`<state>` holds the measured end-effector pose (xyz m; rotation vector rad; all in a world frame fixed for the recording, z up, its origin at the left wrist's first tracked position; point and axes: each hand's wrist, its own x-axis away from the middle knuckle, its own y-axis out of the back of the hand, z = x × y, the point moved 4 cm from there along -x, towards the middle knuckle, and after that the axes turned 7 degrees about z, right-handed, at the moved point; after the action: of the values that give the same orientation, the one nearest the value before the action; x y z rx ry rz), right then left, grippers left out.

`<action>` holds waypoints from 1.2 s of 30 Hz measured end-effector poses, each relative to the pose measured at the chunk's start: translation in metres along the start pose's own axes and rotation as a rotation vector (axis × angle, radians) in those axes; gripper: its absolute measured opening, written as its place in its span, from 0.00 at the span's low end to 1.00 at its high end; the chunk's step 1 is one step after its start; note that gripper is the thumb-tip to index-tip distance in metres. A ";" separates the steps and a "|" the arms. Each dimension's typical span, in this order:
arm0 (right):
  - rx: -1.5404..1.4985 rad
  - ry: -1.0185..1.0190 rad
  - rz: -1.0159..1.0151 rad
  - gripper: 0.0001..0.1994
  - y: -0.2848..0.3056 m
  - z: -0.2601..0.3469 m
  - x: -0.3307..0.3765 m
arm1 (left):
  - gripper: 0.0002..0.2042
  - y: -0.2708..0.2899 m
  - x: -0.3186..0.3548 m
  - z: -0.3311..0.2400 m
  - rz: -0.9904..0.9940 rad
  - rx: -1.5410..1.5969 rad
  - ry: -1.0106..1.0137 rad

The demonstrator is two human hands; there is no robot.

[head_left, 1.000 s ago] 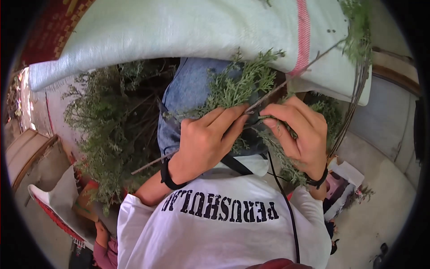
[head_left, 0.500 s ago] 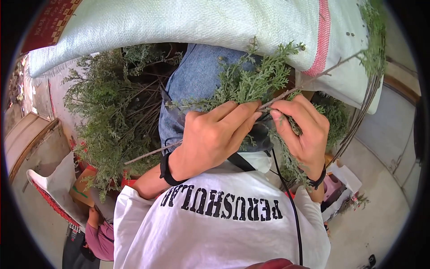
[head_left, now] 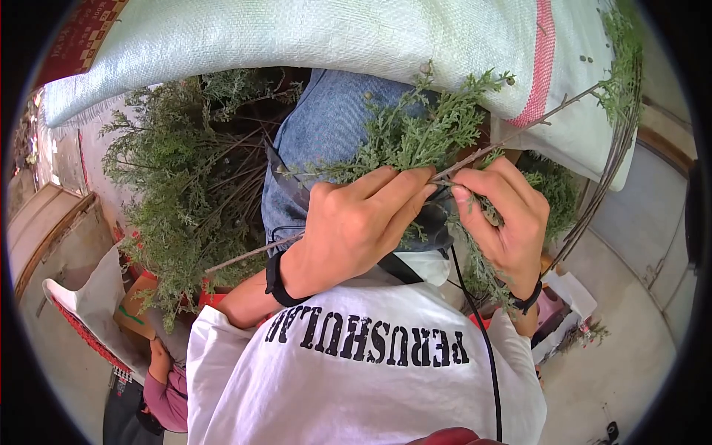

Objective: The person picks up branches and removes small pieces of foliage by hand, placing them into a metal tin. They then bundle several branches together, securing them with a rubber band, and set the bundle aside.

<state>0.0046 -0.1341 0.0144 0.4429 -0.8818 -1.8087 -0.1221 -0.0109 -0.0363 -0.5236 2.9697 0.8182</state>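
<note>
The left hand (head_left: 356,215), palm down, clamps a twig (head_left: 476,156) above the jeans (head_left: 319,130) while the right hand (head_left: 512,211), curled, pinches a green sprig (head_left: 486,210) just beside, the twig slanting up rightward, its far end over the white sack (head_left: 334,44).

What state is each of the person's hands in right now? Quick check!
Left hand: closed, holding a thin brown woody stem.
Right hand: closed, pinching a slender, feathery green sprig.
</note>
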 end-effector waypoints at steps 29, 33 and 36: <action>0.069 0.070 0.080 0.15 -0.013 -0.004 0.002 | 0.10 -0.007 0.007 0.010 0.024 -0.005 -0.030; 0.110 0.054 0.064 0.13 -0.017 -0.002 0.005 | 0.09 -0.010 0.007 0.015 0.035 0.032 -0.041; 0.060 0.069 0.080 0.13 -0.017 -0.001 0.005 | 0.09 -0.006 0.005 0.016 0.057 0.036 -0.071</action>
<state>-0.0071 -0.1356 0.0016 0.4989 -0.8952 -1.6876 -0.1259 -0.0094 -0.0535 -0.4011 2.9410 0.7689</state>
